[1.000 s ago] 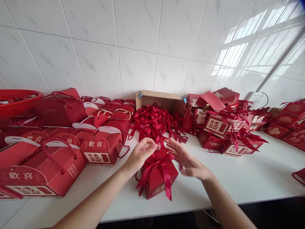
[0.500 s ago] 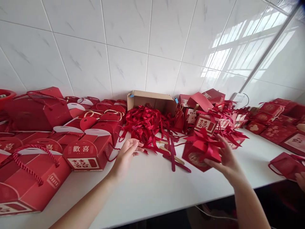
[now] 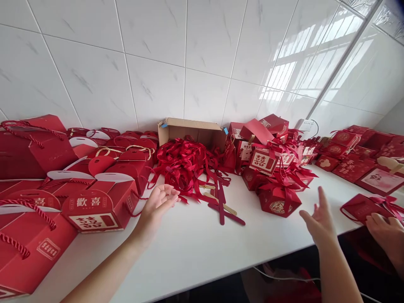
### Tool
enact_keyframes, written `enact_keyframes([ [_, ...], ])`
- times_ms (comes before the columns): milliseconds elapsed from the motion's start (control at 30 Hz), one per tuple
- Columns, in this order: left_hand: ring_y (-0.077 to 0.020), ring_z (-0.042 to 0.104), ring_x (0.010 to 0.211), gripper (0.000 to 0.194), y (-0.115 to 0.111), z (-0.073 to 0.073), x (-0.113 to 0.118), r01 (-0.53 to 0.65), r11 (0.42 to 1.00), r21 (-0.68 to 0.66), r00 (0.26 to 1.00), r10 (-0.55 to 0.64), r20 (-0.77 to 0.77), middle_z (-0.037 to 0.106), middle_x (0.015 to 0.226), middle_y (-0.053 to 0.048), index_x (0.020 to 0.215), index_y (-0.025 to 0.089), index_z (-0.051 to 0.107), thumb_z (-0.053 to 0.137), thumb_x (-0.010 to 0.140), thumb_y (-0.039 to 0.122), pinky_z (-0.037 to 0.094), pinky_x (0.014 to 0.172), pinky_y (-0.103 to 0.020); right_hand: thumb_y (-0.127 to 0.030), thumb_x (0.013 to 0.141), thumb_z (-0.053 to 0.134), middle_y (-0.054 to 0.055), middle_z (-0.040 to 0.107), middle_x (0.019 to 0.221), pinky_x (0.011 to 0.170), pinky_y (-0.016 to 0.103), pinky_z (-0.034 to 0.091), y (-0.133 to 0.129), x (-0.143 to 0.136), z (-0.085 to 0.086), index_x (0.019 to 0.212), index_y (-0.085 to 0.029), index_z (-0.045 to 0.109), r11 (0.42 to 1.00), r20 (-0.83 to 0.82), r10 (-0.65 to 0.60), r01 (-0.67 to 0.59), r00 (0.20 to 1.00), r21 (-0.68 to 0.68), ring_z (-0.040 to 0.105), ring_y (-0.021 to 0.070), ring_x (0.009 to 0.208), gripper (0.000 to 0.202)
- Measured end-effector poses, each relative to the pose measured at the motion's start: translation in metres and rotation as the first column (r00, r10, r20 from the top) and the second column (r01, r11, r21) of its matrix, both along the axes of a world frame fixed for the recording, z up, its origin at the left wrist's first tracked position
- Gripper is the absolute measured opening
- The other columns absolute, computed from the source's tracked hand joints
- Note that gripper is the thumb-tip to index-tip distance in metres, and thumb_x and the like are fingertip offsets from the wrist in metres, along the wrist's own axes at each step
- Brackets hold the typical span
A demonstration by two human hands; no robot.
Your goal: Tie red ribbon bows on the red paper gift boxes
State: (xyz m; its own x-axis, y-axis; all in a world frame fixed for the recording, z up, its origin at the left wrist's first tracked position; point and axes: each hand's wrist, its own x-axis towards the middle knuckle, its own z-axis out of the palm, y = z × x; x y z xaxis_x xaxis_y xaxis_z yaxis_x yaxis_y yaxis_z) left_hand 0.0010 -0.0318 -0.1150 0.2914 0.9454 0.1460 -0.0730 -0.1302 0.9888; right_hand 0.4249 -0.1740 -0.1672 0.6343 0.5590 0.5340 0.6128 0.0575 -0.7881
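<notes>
My left hand [image 3: 159, 208] hovers over the table with its fingers loosely curled and apart, holding nothing. It is nearest to a heap of red ribbon [image 3: 186, 164] in front of a cardboard box [image 3: 202, 130]. My right hand [image 3: 320, 221] is open, thumb and forefinger spread. Just left of it a red gift box with a ribbon bow [image 3: 280, 202] rests on the table, apart from the fingers. Behind that box stand more red boxes with bows, one with a white label [image 3: 264, 162]. Dark red and gold flat strips [image 3: 221, 204] lie crossed between my hands.
Red boxes with rope handles [image 3: 97, 206] fill the table's left side. At the right, a co-worker's hands [image 3: 383, 233] are on a red box with a bow [image 3: 362, 206]. More red boxes [image 3: 353, 166] are stacked behind. A white power strip [image 3: 305, 125] sits by the tiled wall.
My right hand has set the bow-topped gift box down beside the other boxes, let go and drawn back to the right. My left hand stays empty. The view has shifted slightly right.
</notes>
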Motion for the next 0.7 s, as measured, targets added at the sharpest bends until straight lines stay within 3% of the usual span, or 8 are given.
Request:
enact_keyframes([
  [133, -0.0243, 0.059, 0.099, 0.027, -0.007, 0.007, -0.014, -0.162, 0.902, 0.400, 0.959, 0.239, -0.151, 0.060, 0.105, -0.006, 0.102, 0.024, 0.051, 0.062, 0.083, 0.039, 0.046, 0.088, -0.039, -0.020, 0.069, 0.066, 0.006, 0.028, 0.156, 0.117, 0.055, 0.016, 0.001, -0.049, 0.039, 0.145, -0.031, 0.036, 0.908, -0.011, -0.030, 0.032, 0.999, 0.418, 0.017, 0.0246, 0.147, 0.082],
  [200, -0.0277, 0.059, 0.104, 0.027, -0.011, 0.012, -0.031, -0.244, 0.642, 0.727, 0.821, 0.536, -0.197, 0.061, 0.108, -0.008, 0.102, 0.024, 0.053, 0.066, 0.080, 0.033, 0.043, 0.095, -0.044, -0.017, 0.064, 0.070, 0.006, 0.040, 0.150, 0.113, 0.061, 0.019, 0.002, -0.077, 0.060, 0.137, -0.030, 0.047, 0.831, 0.006, -0.023, 0.016, 1.000, 0.556, 0.027, 0.0279, 0.144, 0.078],
  [267, -0.0331, 0.055, 0.113, 0.033, -0.015, 0.016, -0.050, -0.239, 0.352, 0.905, 0.581, 0.799, -0.158, 0.060, 0.116, -0.012, 0.107, 0.023, 0.054, 0.067, 0.078, 0.029, 0.037, 0.103, -0.052, -0.014, 0.063, 0.072, 0.008, 0.048, 0.144, 0.112, 0.059, 0.025, 0.001, -0.101, 0.074, 0.130, -0.027, 0.055, 0.794, 0.015, 0.015, -0.021, 1.000, 0.608, 0.035, 0.0293, 0.140, 0.070],
  [333, -0.0403, 0.048, 0.121, 0.043, -0.016, 0.016, -0.068, -0.219, 0.249, 0.943, 0.327, 0.930, -0.170, 0.054, 0.127, -0.019, 0.118, 0.020, 0.050, 0.065, 0.080, 0.033, 0.032, 0.103, -0.060, -0.017, 0.073, 0.068, 0.010, 0.057, 0.134, 0.107, 0.052, 0.038, 0.003, -0.119, 0.076, 0.126, -0.025, 0.058, 0.883, 0.127, 0.153, -0.193, 0.980, 0.427, 0.049, 0.0284, 0.129, 0.055],
  [400, -0.0464, 0.041, 0.126, 0.050, -0.015, 0.012, -0.082, -0.203, 0.314, 0.927, 0.158, 0.945, -0.286, 0.048, 0.135, -0.024, 0.125, 0.016, 0.049, 0.060, 0.083, 0.041, 0.034, 0.097, -0.064, -0.022, 0.082, 0.062, 0.011, 0.060, 0.129, 0.098, 0.044, 0.049, 0.009, -0.132, 0.066, 0.125, -0.025, 0.059, 0.906, 0.302, 0.402, -0.422, 0.865, 0.004, 0.058, 0.0265, 0.118, 0.043],
  [500, -0.0485, 0.042, 0.124, 0.043, -0.010, 0.000, -0.095, -0.139, 0.454, 0.880, 0.077, 0.891, -0.448, 0.052, 0.131, -0.024, 0.117, 0.015, 0.057, 0.055, 0.085, 0.043, 0.039, 0.091, -0.064, -0.025, 0.086, 0.057, 0.012, 0.057, 0.133, 0.093, 0.043, 0.052, 0.026, -0.149, 0.038, 0.129, -0.024, 0.057, 0.716, 0.389, 0.677, -0.440, 0.624, -0.541, 0.058, 0.0281, 0.117, 0.043],
  [600, -0.0409, 0.052, 0.116, 0.032, -0.007, -0.009, -0.100, -0.050, 0.476, 0.878, 0.168, 0.871, -0.462, 0.063, 0.119, -0.018, 0.110, 0.018, 0.060, 0.054, 0.085, 0.036, 0.039, 0.096, -0.060, -0.012, 0.085, 0.046, 0.010, 0.058, 0.132, 0.096, 0.048, 0.051, 0.042, -0.162, 0.013, 0.134, -0.022, 0.053, 0.618, 0.388, 0.746, -0.345, 0.542, -0.707, 0.055, 0.0290, 0.119, 0.050],
  [700, -0.0335, 0.055, 0.117, 0.029, -0.012, -0.008, -0.101, 0.059, 0.519, 0.853, 0.372, 0.782, -0.501, 0.066, 0.117, -0.012, 0.110, 0.020, 0.059, 0.055, 0.083, 0.030, 0.037, 0.104, -0.055, -0.002, 0.084, 0.037, 0.008, 0.063, 0.121, 0.088, 0.044, 0.053, 0.050, -0.169, 0.005, 0.138, -0.025, 0.049, 0.588, 0.381, 0.768, -0.331, 0.514, -0.738, 0.060, 0.0255, 0.107, 0.060],
])
